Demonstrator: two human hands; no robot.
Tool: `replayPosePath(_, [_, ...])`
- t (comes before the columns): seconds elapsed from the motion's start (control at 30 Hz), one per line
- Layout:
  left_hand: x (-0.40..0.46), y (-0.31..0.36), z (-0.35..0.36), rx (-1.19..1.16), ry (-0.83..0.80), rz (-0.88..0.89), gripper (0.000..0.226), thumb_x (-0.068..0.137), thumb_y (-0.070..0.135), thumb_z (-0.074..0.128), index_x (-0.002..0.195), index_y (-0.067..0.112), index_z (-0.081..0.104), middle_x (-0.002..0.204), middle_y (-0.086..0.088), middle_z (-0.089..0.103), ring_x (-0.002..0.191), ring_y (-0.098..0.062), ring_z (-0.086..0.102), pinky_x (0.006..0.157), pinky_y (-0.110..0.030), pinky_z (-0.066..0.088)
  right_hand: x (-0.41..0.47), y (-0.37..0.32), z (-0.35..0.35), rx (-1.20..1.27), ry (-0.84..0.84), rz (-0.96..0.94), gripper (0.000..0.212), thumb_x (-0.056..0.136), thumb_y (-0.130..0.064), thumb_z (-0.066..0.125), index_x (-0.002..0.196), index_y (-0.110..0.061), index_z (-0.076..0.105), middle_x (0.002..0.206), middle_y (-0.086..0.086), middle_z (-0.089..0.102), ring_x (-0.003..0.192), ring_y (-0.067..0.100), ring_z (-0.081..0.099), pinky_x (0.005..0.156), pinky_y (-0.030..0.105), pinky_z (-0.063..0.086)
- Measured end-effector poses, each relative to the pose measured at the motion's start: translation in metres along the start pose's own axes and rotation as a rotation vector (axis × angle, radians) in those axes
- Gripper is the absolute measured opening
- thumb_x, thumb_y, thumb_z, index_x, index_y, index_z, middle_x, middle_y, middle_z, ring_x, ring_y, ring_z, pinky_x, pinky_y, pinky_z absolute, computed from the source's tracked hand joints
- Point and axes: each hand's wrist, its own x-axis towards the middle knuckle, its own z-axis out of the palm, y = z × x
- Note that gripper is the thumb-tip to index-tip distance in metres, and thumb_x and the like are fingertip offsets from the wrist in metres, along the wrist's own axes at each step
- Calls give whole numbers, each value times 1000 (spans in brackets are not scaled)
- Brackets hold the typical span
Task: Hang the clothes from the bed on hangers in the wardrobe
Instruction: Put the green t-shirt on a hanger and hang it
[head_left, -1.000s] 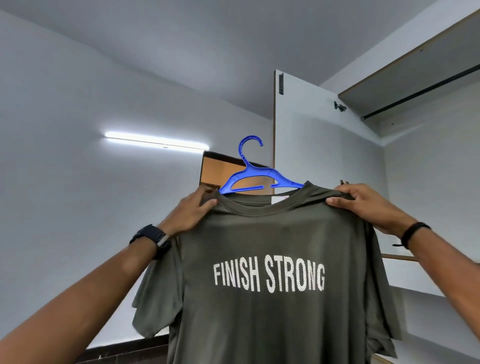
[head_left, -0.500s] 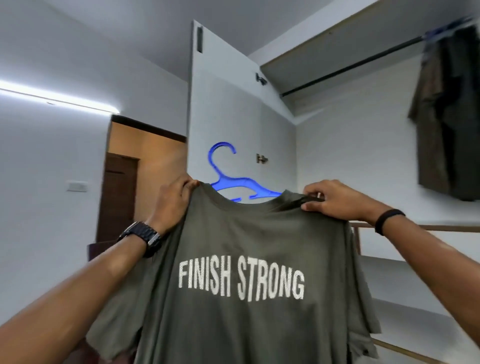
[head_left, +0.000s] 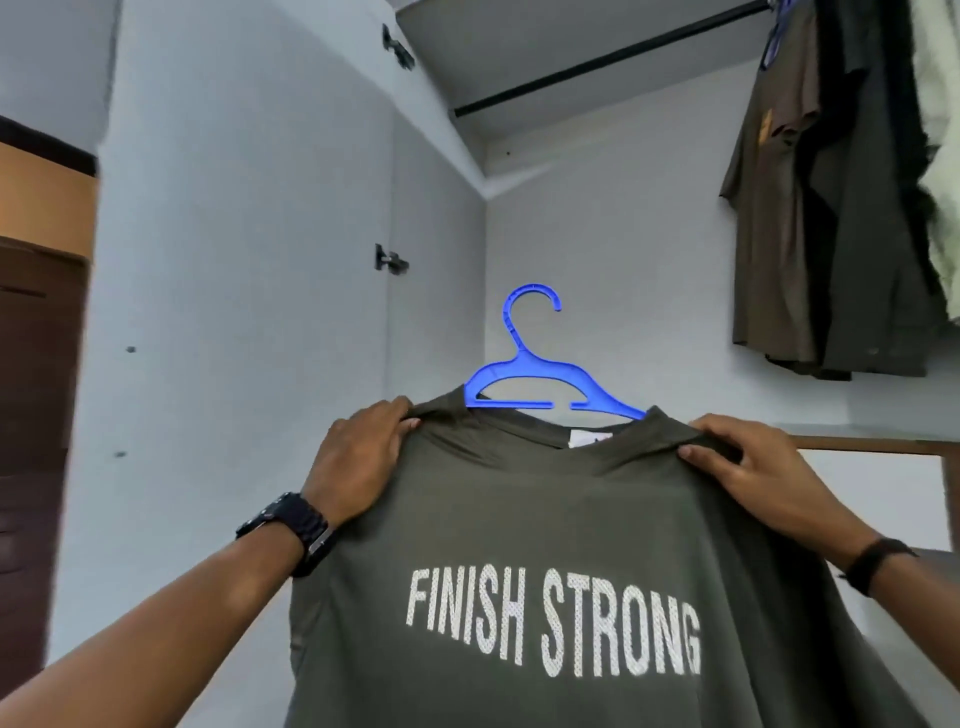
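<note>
Nearest the camera, an olive-green cotton T-shirt printed "FINISH STRONG" in white (head_left: 519, 545) is held up by both shoulders, already threaded on a blue plastic hanger (head_left: 540, 387) whose hook rises free above the collar. The grip of the left hand (head_left: 358, 467) is clamped on the shirt's left shoulder, fingers curled over the seam; the grip of the right hand (head_left: 753, 467) is clamped on the other shoulder, thumb pressed to the front of the cloth. A dark watch (head_left: 291, 530) is worn on the left wrist and a dark band (head_left: 878, 564) on the right.

The step in hand is judged to be the carrying of the dressed hanger to the rail. The garment hangs in the air in front of the open wardrobe, well below the black metal hanging rail (head_left: 597, 60). For the next move the hanger would have to be raised until its hook clears the rail and then lowered over it; one hand would probably have to be shifted to the hanger's neck.

Farther off, dark hung garments (head_left: 810, 208) already occupy the rail's right end, so the bare stretch to their left is the likelier spot. The white wardrobe door (head_left: 249, 208) stands open on the left, and a wooden-edged shelf (head_left: 857, 444) lies behind the right hand.
</note>
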Motion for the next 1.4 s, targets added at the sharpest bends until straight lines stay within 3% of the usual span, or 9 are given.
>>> replayPosePath(0.1, [29, -20, 43, -68, -21, -7, 17, 101, 35, 40, 97, 22, 51, 87, 6, 61, 83, -20, 57, 74, -36, 40, 25, 39, 14, -2, 19, 65, 7, 90, -16, 64, 85, -19, 67, 80, -6, 68, 81, 15, 62, 78, 40, 48])
replayPosePath(0.3, [130, -31, 68, -410, -209, -149, 37, 89, 54, 45, 72, 22, 48, 63, 9, 56, 62, -6, 51, 61, -21, 39, 113, 68, -27, -81, 18, 122, 9, 88, -20, 65, 83, -28, 65, 79, -13, 68, 79, 9, 61, 76, 36, 48])
replayPosePath(0.53, [332, 8, 26, -761, -49, -281, 48, 79, 52, 62, 54, 14, 48, 51, 11, 42, 50, -3, 38, 52, -22, 29, 293, 28, -182, -274, 76, 71, 21, 86, -20, 69, 82, -38, 59, 83, -10, 67, 80, 17, 63, 77, 34, 46])
replayPosePath(0.63, [408, 35, 3, -1231, -106, -473, 33, 90, 33, 62, 83, 1, 67, 79, -4, 64, 66, -8, 56, 61, -20, 52, 358, 3, -249, -389, 113, 98, 11, 88, -25, 67, 96, -19, 68, 97, 1, 70, 90, 24, 64, 86, 44, 47])
replayPosePath(0.77, [475, 70, -11, -1697, -127, -702, 36, 101, 21, 45, 123, -6, 54, 115, -19, 62, 94, -23, 62, 88, -32, 54, 406, -23, -314, -457, 170, 119, 11, 89, -25, 66, 93, -16, 68, 91, 1, 69, 88, 22, 61, 80, 37, 46])
replayPosePath(0.97, [541, 113, 15, -1852, 5, -840, 30, 103, 23, 42, 89, 3, 60, 104, -15, 64, 84, -20, 63, 98, -40, 47, 426, -11, -370, -277, 41, 281, 11, 79, -31, 76, 75, -22, 71, 75, -3, 73, 74, 8, 68, 63, 11, 48])
replayPosePath(1.1, [578, 135, 60, -1942, 59, -886, 27, 103, 25, 43, 87, 9, 58, 93, -8, 63, 79, -18, 61, 94, -41, 49, 441, 27, -386, -239, 165, 294, 31, 72, -42, 80, 63, -16, 66, 57, -5, 63, 55, 3, 55, 56, 18, 43])
replayPosePath(1.3, [646, 164, 120, -2065, 135, -937, 21, 103, 17, 40, 87, 13, 52, 82, -4, 55, 70, -15, 54, 91, -38, 46, 478, 73, -389, 232, 171, 364, 17, 75, -24, 74, 78, -11, 63, 69, 4, 68, 56, 11, 63, 50, 19, 51])
replayPosePath(1.4, [674, 174, 155, -2108, 142, -965, 30, 102, 12, 38, 73, 15, 45, 74, -1, 47, 64, -13, 46, 70, -30, 47, 501, 100, -395, 287, 164, 369, 22, 73, -21, 74, 88, -7, 68, 80, 11, 72, 64, 17, 68, 56, 23, 55])
